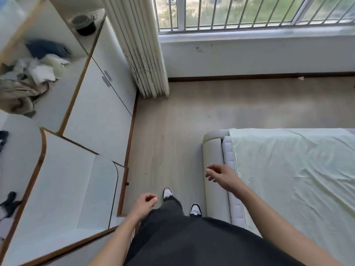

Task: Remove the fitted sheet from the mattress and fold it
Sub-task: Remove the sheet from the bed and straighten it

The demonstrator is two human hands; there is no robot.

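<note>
1. A white cabinet (99, 104) lines the left wall, with crumpled clothes (23, 87) heaped on its top near the far left edge;
2. The left hand (145, 205) hangs over the floor (172, 131) beside the cabinet, fingers loosely curled, holding nothing;
3. The right hand (223, 176) hovers above the bed frame (215, 169), fingers relaxed, empty;
4. The pale green sheet (299, 173) lies on the mattress (228, 156), whose near-left edge shows bare.
</note>
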